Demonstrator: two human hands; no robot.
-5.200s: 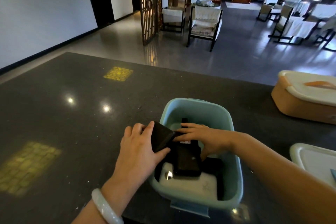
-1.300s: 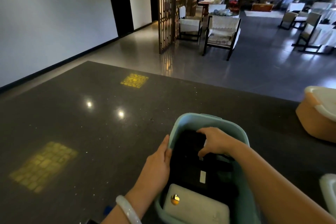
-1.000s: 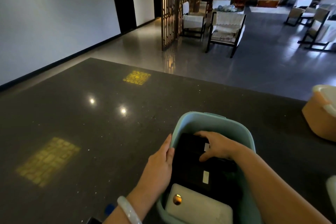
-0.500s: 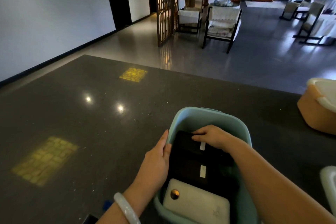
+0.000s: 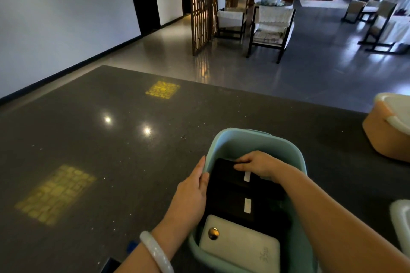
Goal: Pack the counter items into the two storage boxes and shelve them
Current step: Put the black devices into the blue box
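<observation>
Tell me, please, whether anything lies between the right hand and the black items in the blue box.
Nothing visible does. The right hand already rests on the far black item inside the blue box, while the left hand steadies the box's left rim.
</observation>
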